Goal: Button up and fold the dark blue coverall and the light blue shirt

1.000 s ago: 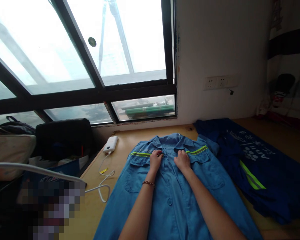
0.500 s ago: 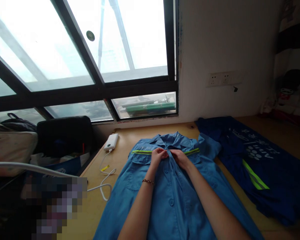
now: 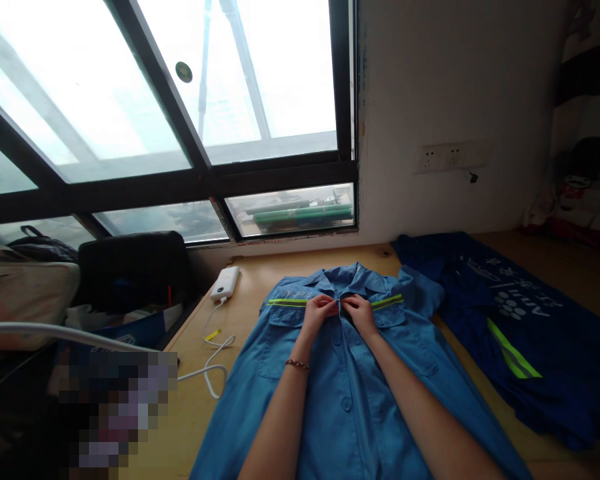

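Pinching one shirt (image 3: 330, 400) in two narrow grips, left hand (image 3: 323, 312) and right hand (image 3: 359, 313), near one white device (image 3: 225, 283).

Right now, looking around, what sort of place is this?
Probably an indoor workroom or living space, though I can't tell which. A wooden table with a light-blue shirt laid on it stands beside a large window, and power sockets are set in the wall.
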`<state>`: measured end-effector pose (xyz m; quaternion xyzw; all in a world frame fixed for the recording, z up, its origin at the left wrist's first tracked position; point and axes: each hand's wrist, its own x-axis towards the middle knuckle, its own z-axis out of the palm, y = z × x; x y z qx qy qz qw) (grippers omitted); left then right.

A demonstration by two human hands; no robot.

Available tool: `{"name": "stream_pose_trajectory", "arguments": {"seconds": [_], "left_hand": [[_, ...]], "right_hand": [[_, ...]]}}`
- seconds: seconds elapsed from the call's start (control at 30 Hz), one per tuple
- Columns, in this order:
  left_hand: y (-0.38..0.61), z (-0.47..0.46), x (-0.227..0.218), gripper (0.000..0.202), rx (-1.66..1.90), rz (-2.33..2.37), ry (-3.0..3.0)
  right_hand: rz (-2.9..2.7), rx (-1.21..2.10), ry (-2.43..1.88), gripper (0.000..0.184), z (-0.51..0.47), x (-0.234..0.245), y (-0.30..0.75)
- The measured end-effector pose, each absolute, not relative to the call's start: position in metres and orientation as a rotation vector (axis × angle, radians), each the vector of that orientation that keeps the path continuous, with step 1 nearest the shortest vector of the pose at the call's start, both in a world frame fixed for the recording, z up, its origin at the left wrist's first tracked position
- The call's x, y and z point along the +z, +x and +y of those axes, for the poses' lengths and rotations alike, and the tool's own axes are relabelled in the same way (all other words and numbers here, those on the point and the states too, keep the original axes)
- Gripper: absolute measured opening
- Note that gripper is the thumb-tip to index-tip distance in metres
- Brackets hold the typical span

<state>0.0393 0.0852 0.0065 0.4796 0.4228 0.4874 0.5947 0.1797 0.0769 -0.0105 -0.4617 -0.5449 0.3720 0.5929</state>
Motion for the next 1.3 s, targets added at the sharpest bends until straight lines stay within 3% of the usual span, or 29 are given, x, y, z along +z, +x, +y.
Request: {"name": "stream_pose_trajectory", "arguments": {"seconds": [0.27, 0.5, 0.77, 0.97, 1.3], "left_hand": [[0.054, 0.084, 0.003, 0.027, 1.246, 1.135, 1.315], [0.062, 0.089, -0.016, 0.021, 1.294, 1.214, 0.841], [0.06, 0.09, -0.017, 0.028, 1.283, 1.212, 0.741], [0.063, 0.085, -0.015, 0.036, 1.334, 1.154, 0.842], [0.063, 0.087, -0.013, 0.029, 1.357, 1.105, 1.234]], "right_hand": [[-1.452, 0.545, -1.256, 0.013, 0.071, -0.009, 0.177], [-1.52, 0.508, -1.302, 0.005, 0.07, -0.012, 0.173], [-1.655, 0.451, -1.26, 0.025, 0.065, -0.007, 0.172], [-1.756, 0.362, -1.483, 0.033, 0.066, -0.011, 0.173], [-1.896, 0.271, -1.658, 0.043, 0.061, 0.0, 0.179]]}}
